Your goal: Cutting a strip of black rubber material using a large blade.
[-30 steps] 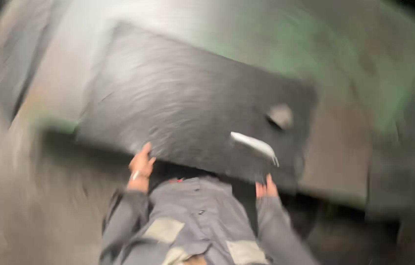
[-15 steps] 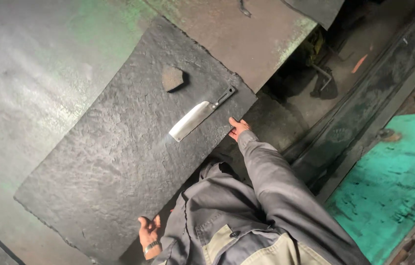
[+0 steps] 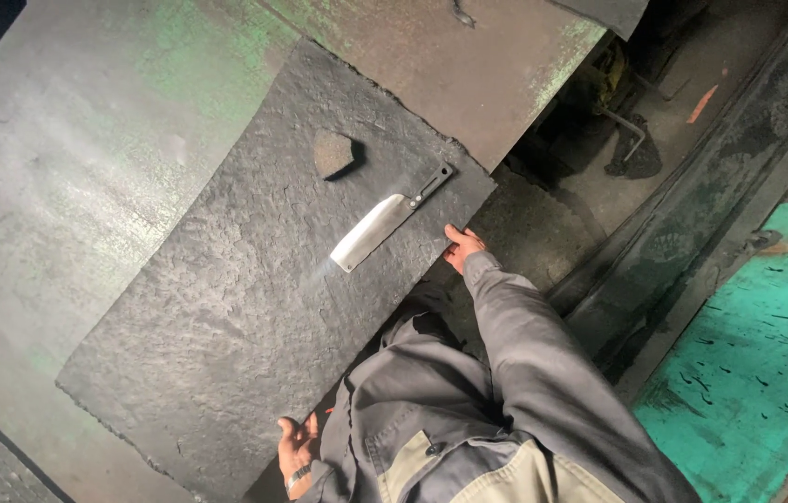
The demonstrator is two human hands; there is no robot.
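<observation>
Fingers of the right hand [image 3: 461,250] grasp the near edge of the dark rough sheet [image 3: 226,298] at about 3 o'clock; fingers of the left hand [image 3: 297,449] curl under the same edge at 6 o'clock. Sheet lies flat on the steel counter [image 3: 59,158], part of it overhanging. On it rest a cleaver [image 3: 385,224] and, at 11 o'clock from that, a small dark lump [image 3: 332,153]. Judged status: sheet gripped, no cutting yet visible.

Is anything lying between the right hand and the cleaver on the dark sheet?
Nothing visible. The right hand grips the edge of the rough dark rubber sheet; only bare sheet separates it from the steel cleaver.
</observation>
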